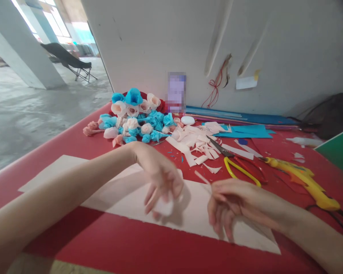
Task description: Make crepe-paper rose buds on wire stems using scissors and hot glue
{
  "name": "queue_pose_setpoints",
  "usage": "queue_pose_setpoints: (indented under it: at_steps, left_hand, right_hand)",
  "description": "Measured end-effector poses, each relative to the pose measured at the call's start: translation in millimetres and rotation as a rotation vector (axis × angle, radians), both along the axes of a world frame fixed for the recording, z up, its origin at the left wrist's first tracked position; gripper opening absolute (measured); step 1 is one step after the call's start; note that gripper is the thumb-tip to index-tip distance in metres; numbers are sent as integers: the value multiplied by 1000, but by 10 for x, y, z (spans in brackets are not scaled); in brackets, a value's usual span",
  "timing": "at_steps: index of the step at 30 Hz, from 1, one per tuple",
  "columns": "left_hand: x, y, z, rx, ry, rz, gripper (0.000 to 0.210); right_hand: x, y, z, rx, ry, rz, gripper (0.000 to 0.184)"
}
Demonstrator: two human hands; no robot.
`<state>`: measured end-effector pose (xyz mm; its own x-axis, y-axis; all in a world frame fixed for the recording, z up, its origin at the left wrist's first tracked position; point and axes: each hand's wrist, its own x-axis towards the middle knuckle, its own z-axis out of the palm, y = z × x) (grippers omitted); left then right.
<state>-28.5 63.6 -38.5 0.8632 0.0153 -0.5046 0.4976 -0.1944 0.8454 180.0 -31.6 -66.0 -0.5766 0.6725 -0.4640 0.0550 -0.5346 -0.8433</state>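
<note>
My left hand [162, 175], slightly blurred, pinches a small whitish piece of paper [164, 206] over a long pale paper sheet [125, 203]. Between the thumb and index finger of my right hand [228, 201] is a thin pale stick [202, 177], pointing up and to the left. The other fingers of that hand hang loosely over the sheet's right part. Both hands are apart from each other. Just beyond my right hand lie scissors [240, 167] with yellow and red handles, blades pointing away to the left.
Blue, white and pink paper flowers [143, 121] are heaped at the back left. Pale paper scraps [194, 140] and blue paper strips [246, 131] lie behind the scissors. A yellow glue gun [305, 182] rests at right on the red table [125, 243]. Behind stands a white panel [160, 38].
</note>
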Motion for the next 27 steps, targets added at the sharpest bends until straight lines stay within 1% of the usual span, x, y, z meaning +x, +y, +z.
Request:
queue_pose_setpoints:
  at_steps: [1, 2, 3, 5, 6, 7, 8, 10, 11, 13, 14, 15, 16, 17, 19, 20, 21, 22, 24, 25, 26, 27]
  left_hand:
    - [-23, 9, -23, -204, 109, -172, 13]
    - [-36, 12, -55, -259, 145, -235, 16]
    - [-40, 10, -89, -296, 172, -282, 15]
    - [-29, -4, -143, -274, 180, -295, 14]
    - [-21, -13, -157, -256, 181, -293, 14]
    - [-13, -22, -161, -242, 184, -292, 14]
    - [-6, -29, -157, -230, 188, -290, 15]
    - [0, -39, -134, -217, 201, -291, 16]
    - [1, -43, -122, -213, 209, -295, 17]
    - [0, -49, -110, -205, 220, -304, 19]
    - [0, -51, -113, -201, 223, -310, 19]
    - [1, -52, -122, -199, 225, -319, 19]
    - [1, -53, -135, -197, 225, -329, 19]
    - [3, -52, -150, -195, 225, -338, 18]
    - [6, -51, -171, -185, 221, -345, 18]
    - [6, -51, -169, -178, 220, -346, 18]
    - [6, -53, -153, -168, 220, -347, 18]
    - [4, -59, -123, -158, 221, -352, 18]
    - [0, -86, -18, -113, 218, -338, 18]
    - [-1, -108, 48, -89, 207, -319, 17]
    - [1, -136, 117, -27, 177, -235, 16]
    - [7, -166, 179, -4, 127, -120, 16]
  right_hand:
    - [15, 2, -31, 7, -3, -22, 28]
    - [34, 9, -55, 53, -6, -98, 27]
    - [52, 17, -68, 130, -5, -221, 25]
    - [64, 24, -59, 307, 9, -491, 21]
    - [51, 15, -44, 352, 22, -559, 19]
    - [23, -3, -30, 350, 44, -566, 19]
    - [-18, -27, -24, 303, 65, -518, 20]
    - [-115, -76, -48, 62, 157, -297, 25]
    - [-158, -93, -75, 13, 139, -254, 27]
    - [-212, -97, -130, 187, 87, -515, 16]
    - [-222, -87, -146, 270, 75, -622, 11]
    - [-224, -74, -150, 341, 85, -692, 14]
    - [-220, -61, -144, 357, 96, -692, 19]
    - [-215, -50, -131, 319, 94, -630, 23]
    - [-203, -29, -100, 184, 49, -442, 26]
    - [-194, -18, -87, 159, 16, -405, 25]
    - [-181, -5, -75, 178, -16, -416, 23]
    - [-164, 9, -61, 243, -39, -476, 22]
    - [-118, 30, -18, 401, -53, -611, 23]
    - [-93, 30, 13, 454, -52, -632, 24]
    - [-70, 20, 49, 482, -54, -622, 24]
    - [-52, -1, 88, 489, -54, -598, 24]
